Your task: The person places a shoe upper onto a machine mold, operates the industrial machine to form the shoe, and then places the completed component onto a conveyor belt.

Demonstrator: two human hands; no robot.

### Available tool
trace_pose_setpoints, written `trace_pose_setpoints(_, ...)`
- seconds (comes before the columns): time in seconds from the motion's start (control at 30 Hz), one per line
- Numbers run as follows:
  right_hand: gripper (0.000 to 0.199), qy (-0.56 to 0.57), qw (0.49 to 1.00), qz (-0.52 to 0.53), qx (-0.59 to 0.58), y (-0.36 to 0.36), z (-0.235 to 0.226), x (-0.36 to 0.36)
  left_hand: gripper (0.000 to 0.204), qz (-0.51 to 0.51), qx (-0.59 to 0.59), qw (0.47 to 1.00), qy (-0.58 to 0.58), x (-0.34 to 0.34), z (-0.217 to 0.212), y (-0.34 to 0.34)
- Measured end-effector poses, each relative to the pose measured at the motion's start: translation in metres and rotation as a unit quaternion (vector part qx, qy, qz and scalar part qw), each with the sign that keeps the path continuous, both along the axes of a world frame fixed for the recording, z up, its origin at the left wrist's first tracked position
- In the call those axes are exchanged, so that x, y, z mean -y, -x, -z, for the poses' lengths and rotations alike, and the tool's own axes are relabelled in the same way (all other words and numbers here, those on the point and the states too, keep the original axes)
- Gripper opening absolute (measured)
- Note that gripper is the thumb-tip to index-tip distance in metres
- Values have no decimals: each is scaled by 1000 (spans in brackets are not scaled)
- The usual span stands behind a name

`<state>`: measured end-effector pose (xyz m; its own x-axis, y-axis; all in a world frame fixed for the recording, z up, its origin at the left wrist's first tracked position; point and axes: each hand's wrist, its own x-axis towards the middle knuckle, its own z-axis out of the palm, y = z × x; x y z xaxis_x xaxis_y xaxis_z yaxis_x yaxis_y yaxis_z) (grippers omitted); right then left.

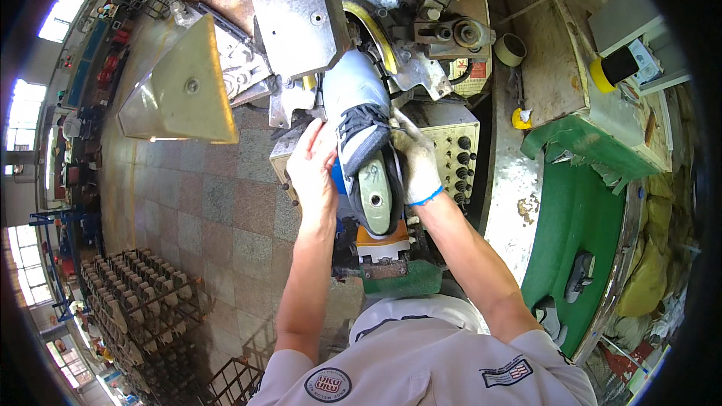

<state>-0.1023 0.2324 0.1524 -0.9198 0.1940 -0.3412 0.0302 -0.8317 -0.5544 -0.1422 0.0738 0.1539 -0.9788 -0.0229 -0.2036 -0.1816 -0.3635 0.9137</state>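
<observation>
A dark grey shoe upper with black laces (pixel 364 131) is stretched over a green shoe last (pixel 374 188), whose flat top has a round hole. Its pale blue toe end reaches under the metal head of a machine (pixel 297 22). My bare left hand (pixel 313 165) grips the left side of the shoe, its fingertips up near the laces. On the right side, my right hand (pixel 416 158), in a whitish glove with a blue cuff, is closed on the shoe around the lace area. The shoe's heel sits above an orange and white machine support (pixel 383 246).
A panel of black knobs (pixel 462 169) stands right of my gloved hand. A pale angled guard (pixel 184 86) juts out at left. Beyond a bench edge at right lies a green-lined trough (pixel 575 240) with a shoe (pixel 580 277) in it. Racks of lasts (pixel 139 293) stand lower left.
</observation>
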Motion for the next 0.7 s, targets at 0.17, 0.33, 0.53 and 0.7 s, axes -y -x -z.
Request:
trace_pose_setpoints(0.17,45,-51,998,31,15,12,26,8,41,91,179,971,-129,-9,29,-8)
trace_pose_setpoints(0.33,45,40,997,51,-40,10,27,18,49,134,143,978,-76,-6,23,2)
trace_pose_setpoints(0.53,43,-12,998,68,-1,11,29,25,46,127,132,981,-67,-8,22,6)
trace_pose_setpoints(0.7,36,-70,997,34,30,8,51,23,45,107,140,982,-67,-7,45,5)
